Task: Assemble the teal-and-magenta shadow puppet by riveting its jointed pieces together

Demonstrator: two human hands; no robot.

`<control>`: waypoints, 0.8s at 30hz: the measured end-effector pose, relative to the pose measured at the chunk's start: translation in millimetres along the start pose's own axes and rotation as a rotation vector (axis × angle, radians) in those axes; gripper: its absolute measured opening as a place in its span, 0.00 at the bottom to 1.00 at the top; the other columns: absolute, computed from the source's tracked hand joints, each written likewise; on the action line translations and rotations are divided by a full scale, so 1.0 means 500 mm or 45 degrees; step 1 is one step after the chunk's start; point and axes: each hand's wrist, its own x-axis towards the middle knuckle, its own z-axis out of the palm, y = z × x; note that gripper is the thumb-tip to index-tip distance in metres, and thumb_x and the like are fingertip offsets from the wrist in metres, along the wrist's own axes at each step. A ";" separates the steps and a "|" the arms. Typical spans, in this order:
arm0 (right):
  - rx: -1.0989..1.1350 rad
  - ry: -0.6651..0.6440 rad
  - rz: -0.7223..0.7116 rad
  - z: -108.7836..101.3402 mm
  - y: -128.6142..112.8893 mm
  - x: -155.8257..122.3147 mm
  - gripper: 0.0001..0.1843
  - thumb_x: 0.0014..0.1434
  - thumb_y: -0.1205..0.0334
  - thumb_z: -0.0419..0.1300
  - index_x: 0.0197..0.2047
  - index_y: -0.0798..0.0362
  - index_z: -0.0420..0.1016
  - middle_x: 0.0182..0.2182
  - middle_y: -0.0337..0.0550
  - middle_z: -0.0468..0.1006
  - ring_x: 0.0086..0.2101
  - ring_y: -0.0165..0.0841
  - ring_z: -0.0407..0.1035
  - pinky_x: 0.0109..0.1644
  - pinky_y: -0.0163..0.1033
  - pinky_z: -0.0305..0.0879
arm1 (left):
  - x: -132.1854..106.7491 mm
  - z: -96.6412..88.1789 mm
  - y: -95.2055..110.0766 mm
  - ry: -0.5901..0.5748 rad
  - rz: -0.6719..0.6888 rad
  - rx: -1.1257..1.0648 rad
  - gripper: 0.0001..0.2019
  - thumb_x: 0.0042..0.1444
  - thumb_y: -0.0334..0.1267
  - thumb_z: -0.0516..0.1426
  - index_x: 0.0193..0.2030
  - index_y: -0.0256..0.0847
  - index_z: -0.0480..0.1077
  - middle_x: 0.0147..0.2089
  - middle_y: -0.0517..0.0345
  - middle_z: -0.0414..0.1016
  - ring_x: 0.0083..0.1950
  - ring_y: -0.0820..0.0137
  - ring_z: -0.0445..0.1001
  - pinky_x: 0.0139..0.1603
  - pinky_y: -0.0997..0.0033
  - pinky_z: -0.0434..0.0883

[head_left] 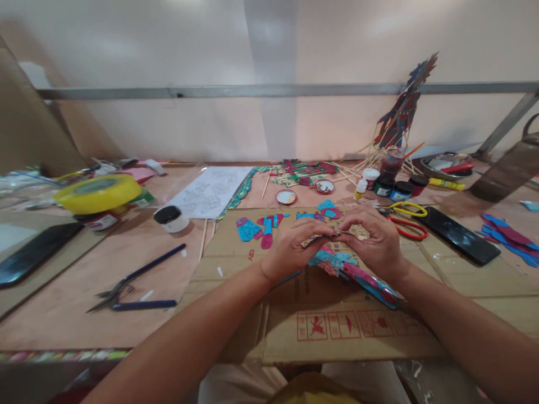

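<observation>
My left hand point(295, 247) and my right hand point(373, 238) meet above the cardboard sheet point(282, 331), fingertips pinched together. Between them is a small thin piece point(336, 233), mostly covered by the fingers; its kind cannot be made out. Below the hands lies a painted blue and pink jointed figure point(357, 275), a long limb pointing toward the lower right. My fingers and wrists hide part of it. Beyond my left hand, several blue and pink cut-out pieces point(266, 229) rest on the cardboard. Another blue and pink cut-out point(328, 210) lies just past my fingertips.
Blue-handled snips point(122, 297) and a black-lidded jar point(171, 219) are at left, near yellow tape point(99, 192). To the right are scissors point(407, 224), a phone point(461, 234) and paint jars point(400, 191). Two bead lids point(286, 197) and a drawing sheet point(210, 191) lie behind.
</observation>
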 end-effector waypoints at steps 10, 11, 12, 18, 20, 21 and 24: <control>0.035 0.000 0.030 0.003 0.001 -0.004 0.10 0.58 0.57 0.69 0.32 0.48 0.71 0.29 0.39 0.77 0.33 0.35 0.73 0.42 0.43 0.69 | -0.004 0.003 0.000 0.062 0.036 -0.018 0.05 0.61 0.29 0.61 0.42 0.39 0.77 0.40 0.53 0.84 0.44 0.70 0.83 0.48 0.71 0.79; 0.040 -0.004 0.035 0.003 0.002 -0.004 0.10 0.58 0.57 0.69 0.32 0.48 0.71 0.29 0.39 0.77 0.33 0.35 0.73 0.42 0.43 0.69 | -0.004 0.003 0.001 0.065 0.036 -0.020 0.05 0.61 0.29 0.61 0.42 0.39 0.77 0.40 0.53 0.84 0.44 0.70 0.83 0.48 0.70 0.79; 0.040 -0.007 0.036 0.003 0.003 -0.005 0.10 0.58 0.57 0.69 0.32 0.48 0.71 0.29 0.39 0.77 0.33 0.36 0.73 0.42 0.43 0.69 | -0.003 0.003 0.001 0.068 0.038 -0.023 0.05 0.61 0.29 0.61 0.42 0.39 0.77 0.40 0.53 0.84 0.44 0.70 0.83 0.48 0.70 0.79; 0.040 0.001 0.000 0.004 0.001 -0.003 0.09 0.58 0.60 0.69 0.33 0.47 0.72 0.29 0.38 0.78 0.34 0.35 0.72 0.44 0.44 0.69 | -0.002 0.001 0.003 0.080 0.081 -0.053 0.04 0.62 0.30 0.61 0.42 0.39 0.77 0.41 0.51 0.83 0.44 0.70 0.82 0.47 0.72 0.80; 0.041 0.013 0.008 0.004 -0.002 -0.001 0.09 0.58 0.59 0.69 0.33 0.47 0.72 0.29 0.38 0.78 0.34 0.36 0.73 0.44 0.44 0.70 | -0.002 0.000 0.003 0.084 0.099 -0.053 0.05 0.62 0.30 0.60 0.42 0.39 0.77 0.41 0.51 0.83 0.44 0.70 0.82 0.47 0.72 0.80; 0.037 0.020 0.008 0.004 -0.004 -0.001 0.08 0.58 0.58 0.69 0.33 0.47 0.73 0.29 0.38 0.78 0.34 0.36 0.73 0.44 0.44 0.70 | -0.002 0.000 0.003 0.086 0.105 -0.049 0.05 0.62 0.30 0.60 0.43 0.39 0.77 0.41 0.51 0.83 0.44 0.70 0.82 0.47 0.72 0.80; 0.026 0.007 -0.025 0.003 -0.006 0.001 0.06 0.59 0.59 0.69 0.35 0.47 0.75 0.31 0.39 0.79 0.35 0.36 0.74 0.43 0.44 0.71 | 0.000 0.000 0.005 0.093 0.116 -0.027 0.05 0.62 0.30 0.61 0.42 0.39 0.77 0.41 0.51 0.83 0.44 0.70 0.82 0.47 0.72 0.80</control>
